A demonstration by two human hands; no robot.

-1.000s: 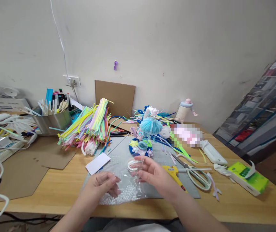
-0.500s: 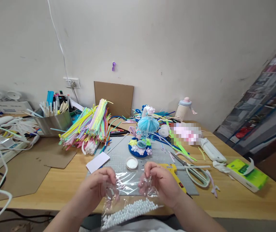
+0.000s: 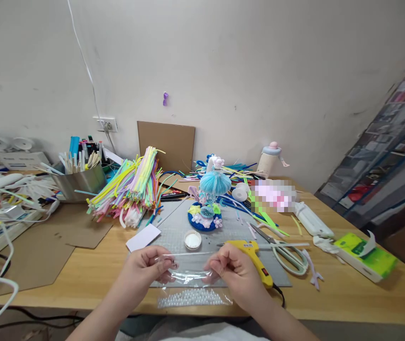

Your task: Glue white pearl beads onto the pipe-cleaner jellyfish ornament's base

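Between my two hands hangs a clear plastic bag (image 3: 191, 279) with white pearl beads (image 3: 191, 298) gathered along its bottom. My left hand (image 3: 151, 267) pinches its upper left corner, and my right hand (image 3: 233, 270) pinches the upper right one. Just beyond the bag a small round white dish (image 3: 193, 240) rests on the grey cutting mat (image 3: 174, 227). Behind that stands a pipe-cleaner craft with a light blue fluffy top (image 3: 215, 182) and a dark blue flowered base (image 3: 204, 223). Right of my right hand lies a yellow glue gun (image 3: 259, 260), partly hidden by it.
Scissors (image 3: 291, 255), a green tissue pack (image 3: 365, 255) and a white elongated object (image 3: 314, 220) lie to the right. A pipe-cleaner bundle (image 3: 131, 189), a white card (image 3: 143, 237) and a metal tub of sticks (image 3: 78, 182) are on the left. A bottle (image 3: 269, 161) stands at the back.
The bag has risen and now hangs more level, its beads spread in an even row along the bottom. My right hand's grip has shifted slightly down; both hands still hold the bag.
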